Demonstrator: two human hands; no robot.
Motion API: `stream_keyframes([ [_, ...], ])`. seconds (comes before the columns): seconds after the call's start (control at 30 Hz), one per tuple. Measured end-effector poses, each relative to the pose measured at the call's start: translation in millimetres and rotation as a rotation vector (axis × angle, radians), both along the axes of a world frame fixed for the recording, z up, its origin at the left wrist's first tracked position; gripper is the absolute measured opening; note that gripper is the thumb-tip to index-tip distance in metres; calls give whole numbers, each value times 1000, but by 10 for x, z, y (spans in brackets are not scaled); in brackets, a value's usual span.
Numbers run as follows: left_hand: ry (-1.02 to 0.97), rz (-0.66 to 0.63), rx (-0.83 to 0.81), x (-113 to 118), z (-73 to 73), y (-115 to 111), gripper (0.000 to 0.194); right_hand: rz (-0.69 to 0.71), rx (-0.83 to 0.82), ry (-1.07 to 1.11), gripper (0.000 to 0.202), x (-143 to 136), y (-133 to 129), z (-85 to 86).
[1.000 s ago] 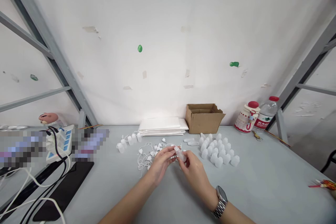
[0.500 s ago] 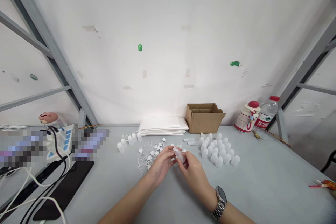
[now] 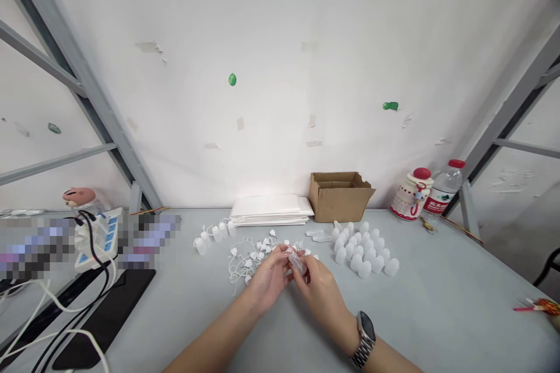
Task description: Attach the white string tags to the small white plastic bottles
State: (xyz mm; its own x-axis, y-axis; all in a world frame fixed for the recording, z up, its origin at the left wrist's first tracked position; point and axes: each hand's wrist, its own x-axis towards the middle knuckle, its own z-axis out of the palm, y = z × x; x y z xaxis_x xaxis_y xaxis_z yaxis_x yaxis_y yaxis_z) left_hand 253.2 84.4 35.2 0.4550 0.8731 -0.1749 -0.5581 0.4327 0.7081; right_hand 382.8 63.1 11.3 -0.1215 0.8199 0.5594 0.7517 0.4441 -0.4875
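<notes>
A small translucent plastic piece (image 3: 297,261), tube-like in shape, is pinched between my two hands above the grey table. My left hand (image 3: 268,281) has its fingers closed around the upper end. On the other end are the thumb and fingers of my right hand (image 3: 321,290), which partly cover it. Just beyond my left hand lies a loose pile of white caps on cords (image 3: 252,256). Several frosted white bottles (image 3: 370,252) stand grouped to the right of my right hand. Two clear flat pieces (image 3: 320,237) lie behind the hands. Farther left is a short row of white capped bottles (image 3: 216,234).
By the wall are a stack of white envelopes (image 3: 271,213) and an open cardboard box (image 3: 340,201). A decorated flask (image 3: 410,195) and a water bottle (image 3: 444,189) stand back right. At left lie a power strip (image 3: 102,236), cables and a black slab (image 3: 109,315).
The translucent piece has tilted slightly between my fingers, and both hands have shifted very little. The things on the table stay where they were.
</notes>
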Motion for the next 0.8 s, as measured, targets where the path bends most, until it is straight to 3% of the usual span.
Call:
stream_keyframes([
  [0.3,-95,-2,-115,21,16,2,9,30,-208,108,14,-42,-46,41],
  [0.8,-179,-10,-177,11,-38,20,7,158,-562,639,21,-75,-5,128],
])
